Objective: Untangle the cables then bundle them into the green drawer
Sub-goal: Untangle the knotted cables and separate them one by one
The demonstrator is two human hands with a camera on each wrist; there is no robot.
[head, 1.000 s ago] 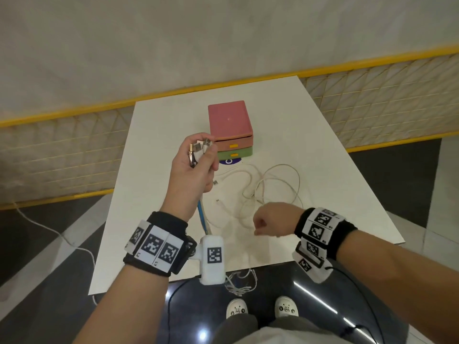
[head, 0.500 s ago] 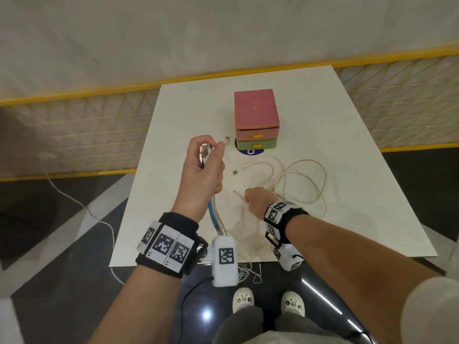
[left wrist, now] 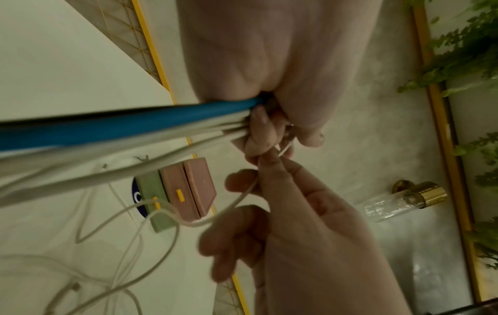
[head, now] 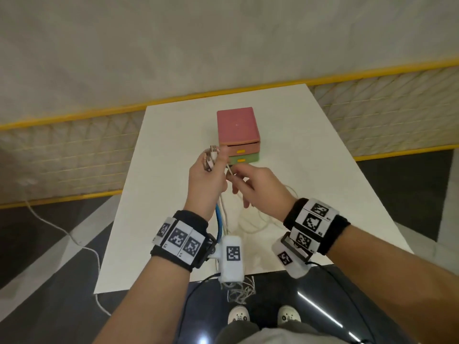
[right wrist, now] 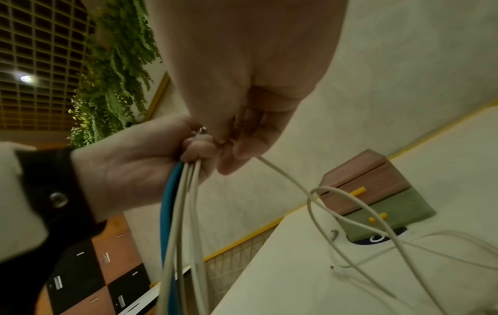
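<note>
At frame centre, the left hand [head: 207, 180] grips the cables [right wrist: 183, 202] upright; the right hand [head: 258, 187], touching it, pinches a white cable [right wrist: 285, 177] end; the closed green drawer [head: 244, 159] lies just beyond.

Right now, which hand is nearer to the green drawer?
Left. The left hand is raised just before the green drawer, gripping cable ends; the right hand pinches a white cable slightly nearer the person.

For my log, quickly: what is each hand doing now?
Left hand: grips the cable bundle, blue cable included.
Right hand: pinches a thin white cable.
</note>
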